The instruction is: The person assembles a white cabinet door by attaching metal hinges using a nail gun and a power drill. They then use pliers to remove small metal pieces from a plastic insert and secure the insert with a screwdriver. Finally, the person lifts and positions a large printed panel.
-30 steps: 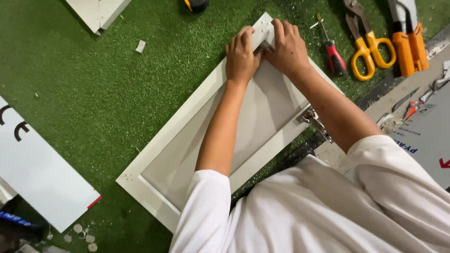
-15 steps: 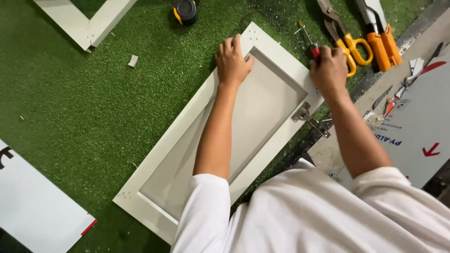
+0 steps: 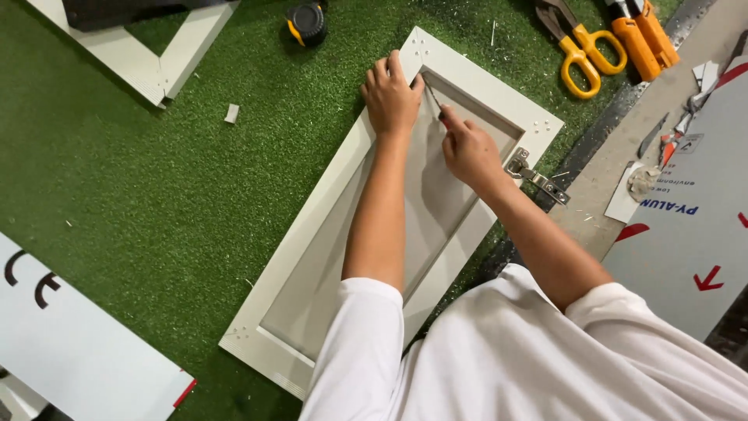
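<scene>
Looking down from the head view, I take the white framed panel (image 3: 436,187) as the landmark; it lies flat on the green turf (image 3: 156,195), set diagonally.

Left hand (image 3: 392,97): it rests on the panel's far corner, palm down, fingers curled loosely over the frame rail and flat against it. It grips nothing; it presses the frame.

Right hand (image 3: 467,152): it sits just beside the left hand, over the recessed centre near that same corner. Its fingers are pinched closed around a thin screwdriver (image 3: 432,97) (the handle is mostly hidden; only a sliver of red and the slim shaft show), with the tip at the inner edge of the frame.

A metal hinge (image 3: 536,175) is fixed to the panel's right rail. Beyond the far corner lie a tape measure (image 3: 307,22) and yellow-handled snips (image 3: 575,43).

Handling judgement: the panel looks stiff along its rails and light enough for one person, but the thin centre sheet would likely flex or mark. I would take hold at the frame rails, clear of the hinge, never at the centre. The painted surface may be slippery.
</scene>
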